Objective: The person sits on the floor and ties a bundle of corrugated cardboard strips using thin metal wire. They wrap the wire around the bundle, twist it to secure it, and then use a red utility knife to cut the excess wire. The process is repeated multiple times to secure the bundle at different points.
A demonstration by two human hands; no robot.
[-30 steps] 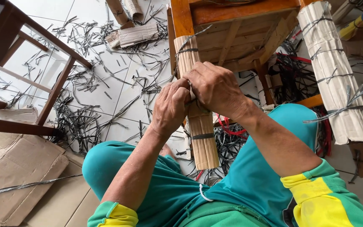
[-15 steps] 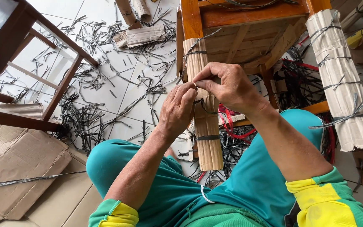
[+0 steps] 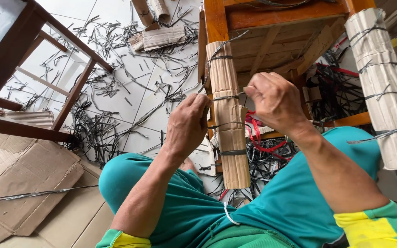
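White floor tiles (image 3: pixel 116 92) littered with cut black strap offcuts (image 3: pixel 93 128) surround an orange-brown wooden chair frame (image 3: pixel 217 18), tipped so its legs point toward a seated person in teal trousers. Against the near leg of that chair frame, a sleeve of brown corrugated cardboard (image 3: pixel 228 138) is wrapped lengthwise and bound by several thin black plastic straps (image 3: pixel 230 152), apparently as padding. The left hand (image 3: pixel 187 126) presses closed against the sleeve's left edge, seemingly pinning the cardboard and one strap end so the wrap cannot spring open. Just right of the sleeve, the right hand (image 3: pixel 276 103) is closed in a fist, pinching a strap end drawn taut across the cardboard. Farther right of the chair frame's near leg, a second leg wrapped in white cardboard (image 3: pixel 384 82) already carries its own black ties. Flattened brown cardboard sheets (image 3: pixel 19 183) lie well left of the chair frame, below a dark wooden stool (image 3: pixel 37 64).
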